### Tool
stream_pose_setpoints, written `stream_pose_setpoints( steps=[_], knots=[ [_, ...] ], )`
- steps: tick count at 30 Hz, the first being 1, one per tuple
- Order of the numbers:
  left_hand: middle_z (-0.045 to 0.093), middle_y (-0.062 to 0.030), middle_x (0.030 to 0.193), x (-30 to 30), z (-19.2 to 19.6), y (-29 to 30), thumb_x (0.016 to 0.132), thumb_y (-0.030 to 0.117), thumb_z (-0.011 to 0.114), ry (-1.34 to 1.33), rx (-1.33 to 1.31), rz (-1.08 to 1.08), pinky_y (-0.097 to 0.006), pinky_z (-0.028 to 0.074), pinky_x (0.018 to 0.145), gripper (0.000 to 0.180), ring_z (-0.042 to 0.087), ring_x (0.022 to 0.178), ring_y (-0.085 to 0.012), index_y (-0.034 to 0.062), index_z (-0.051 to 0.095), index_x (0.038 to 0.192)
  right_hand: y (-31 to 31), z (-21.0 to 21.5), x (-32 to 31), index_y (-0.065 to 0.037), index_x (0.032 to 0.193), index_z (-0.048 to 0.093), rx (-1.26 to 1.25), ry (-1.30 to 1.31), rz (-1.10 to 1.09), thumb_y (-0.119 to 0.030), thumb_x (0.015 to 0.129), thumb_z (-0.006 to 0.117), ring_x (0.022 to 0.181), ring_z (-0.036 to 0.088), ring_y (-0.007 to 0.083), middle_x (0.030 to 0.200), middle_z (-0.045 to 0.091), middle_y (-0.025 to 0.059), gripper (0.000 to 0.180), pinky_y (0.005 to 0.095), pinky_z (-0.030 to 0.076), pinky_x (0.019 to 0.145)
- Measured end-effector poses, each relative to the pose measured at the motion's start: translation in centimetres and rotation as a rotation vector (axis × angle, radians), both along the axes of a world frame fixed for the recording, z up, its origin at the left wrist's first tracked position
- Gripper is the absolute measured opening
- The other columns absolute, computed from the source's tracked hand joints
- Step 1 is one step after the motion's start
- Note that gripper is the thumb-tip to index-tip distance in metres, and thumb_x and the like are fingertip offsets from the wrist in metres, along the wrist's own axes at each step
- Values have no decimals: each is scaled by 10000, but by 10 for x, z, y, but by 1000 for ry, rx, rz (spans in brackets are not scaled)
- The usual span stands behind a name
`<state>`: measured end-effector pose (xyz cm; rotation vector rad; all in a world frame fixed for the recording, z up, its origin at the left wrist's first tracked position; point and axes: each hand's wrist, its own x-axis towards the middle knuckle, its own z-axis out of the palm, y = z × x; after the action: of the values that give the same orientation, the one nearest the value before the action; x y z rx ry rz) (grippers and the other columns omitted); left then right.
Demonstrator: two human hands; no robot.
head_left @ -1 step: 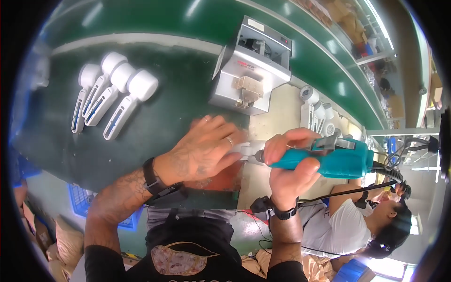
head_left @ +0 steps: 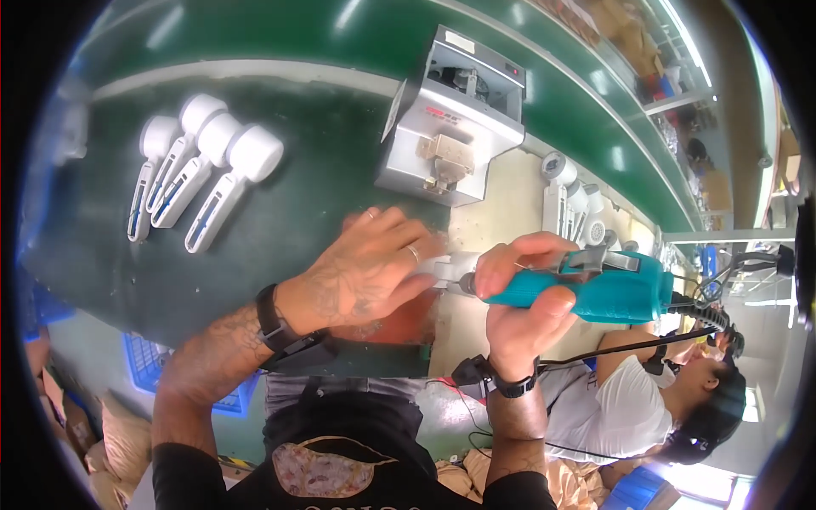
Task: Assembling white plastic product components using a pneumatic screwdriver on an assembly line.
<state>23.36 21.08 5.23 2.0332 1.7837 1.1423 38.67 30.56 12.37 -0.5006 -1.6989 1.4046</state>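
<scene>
Left hand [head_left: 365, 272] lies palm-down, fingers curled over a small white part [head_left: 444, 268], pinning it at the near edge of the green belt [head_left: 323, 212]; most of the part is hidden under the fingers. Right hand [head_left: 523, 297] is clenched around a teal electric screwdriver [head_left: 595, 285], held level, tip touching the white part. A cable trails from the tool's rear. Four white handheld units [head_left: 200, 174] lie side by side on the belt, well to the left. Grey metal fixture box [head_left: 450, 119] stands just beyond the hands. Another person sits at lower right
</scene>
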Motion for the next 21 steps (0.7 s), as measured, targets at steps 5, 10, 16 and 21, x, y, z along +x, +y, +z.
stream_pose_setpoints(
  steps=[5, 10, 16, 21],
  knots=[
    [564, -72, 1071, 1, 0, -3, 861, 216, 694, 9, -32, 8, -453, 436, 881, 343, 517, 1019, -286, 83, 624, 1169, 0, -11, 5, 27, 1110, 496, -39, 13, 6, -705, 897, 566, 531, 502, 191, 632, 509, 80, 765, 340, 421, 518],
    [631, -72, 1108, 3, 4, -3, 838, 174, 735, -6, -53, 18, -425, 448, 861, 368, 558, 985, -282, 81, 661, 1186, -4, -19, 5, -2, 1040, 482, -30, 16, -24, -667, 904, 596, 521, 493, 197, 635, 508, 84, 688, 349, 432, 521],
    [627, -73, 1136, 2, 6, 0, 825, 173, 740, 14, -81, 35, -431, 443, 870, 396, 554, 1001, -287, 85, 659, 1202, 0, -26, 0, -39, 949, 448, -68, 103, 63, -590, 914, 635, 519, 497, 206, 630, 506, 92, 582, 353, 437, 516],
    [593, -78, 1111, -1, 15, 3, 849, 176, 701, 19, -75, 13, -440, 436, 867, 417, 540, 1023, -295, 86, 601, 1244, 2, -24, -1, -31, 952, 459, -52, 123, 85, -509, 939, 621, 528, 508, 213, 649, 521, 102, 505, 355, 450, 524]
  ],
)
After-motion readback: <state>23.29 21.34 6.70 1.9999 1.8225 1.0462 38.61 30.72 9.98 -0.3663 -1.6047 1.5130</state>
